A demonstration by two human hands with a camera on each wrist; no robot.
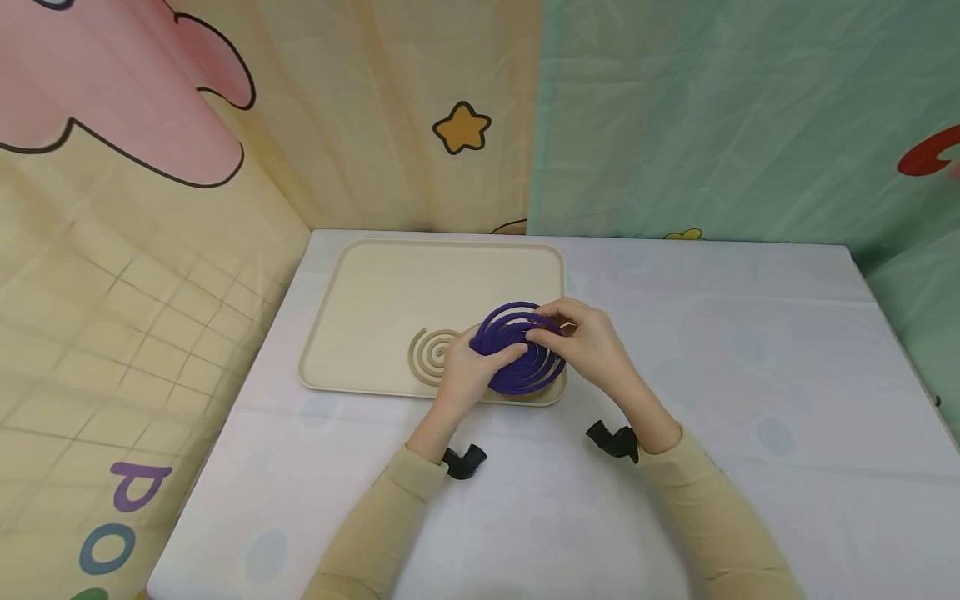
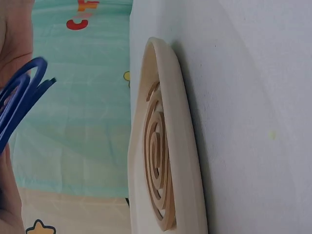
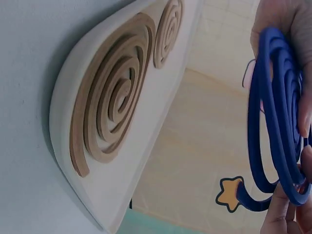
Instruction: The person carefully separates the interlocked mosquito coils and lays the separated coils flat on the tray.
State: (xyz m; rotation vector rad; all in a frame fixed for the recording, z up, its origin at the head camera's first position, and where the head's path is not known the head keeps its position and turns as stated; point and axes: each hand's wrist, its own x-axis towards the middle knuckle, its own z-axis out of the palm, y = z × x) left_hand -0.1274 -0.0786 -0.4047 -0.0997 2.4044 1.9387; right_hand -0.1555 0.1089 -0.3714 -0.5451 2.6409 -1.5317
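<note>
A purple spiral coil (image 1: 517, 346) is held just above the near right corner of a cream tray (image 1: 375, 292). My left hand (image 1: 495, 357) grips its left edge, while my right hand (image 1: 551, 323) pinches its top right side. The coil (image 3: 275, 122) stands tilted in the right wrist view, with my fingers (image 3: 287, 24) around it. Its edge (image 2: 19, 107) shows at the left of the left wrist view. A tan spiral (image 1: 431, 354) lies flat on the tray left of the hands. In the right wrist view a second tan spiral (image 3: 114, 102) lies at the tray's corner.
The tray sits at the back left of a table covered in white cloth (image 1: 750, 375). Printed curtains hang close behind and to both sides. Black wrist mounts (image 1: 463, 461) (image 1: 613, 440) sit under my sleeves.
</note>
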